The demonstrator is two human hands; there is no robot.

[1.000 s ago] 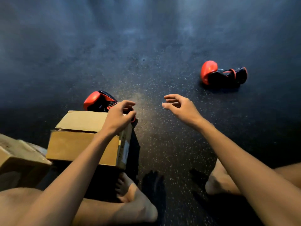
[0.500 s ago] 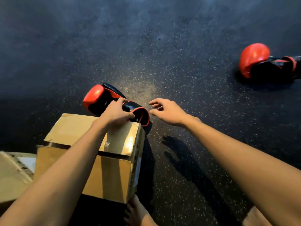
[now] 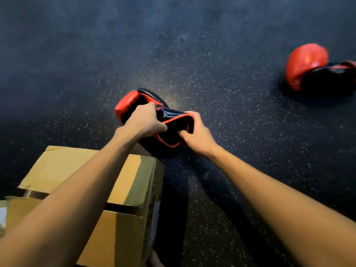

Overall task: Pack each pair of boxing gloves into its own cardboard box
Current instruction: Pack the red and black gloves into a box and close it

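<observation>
- Near glove (image 3: 133, 105): red and black, just beyond the cardboard box (image 3: 123, 214), over the dark speckled floor (image 3: 212, 54); whether it touches the floor cannot be told.
- Left hand (image 3: 143, 123): fingers clenched over the glove's middle.
- Right hand (image 3: 198, 132): fingers clamped on the red-trimmed cuff, thumb at its opening.
- Box: flaps folded shut, beneath the left forearm.
- Second glove (image 3: 308, 66): on the floor, well apart, far right.
</observation>
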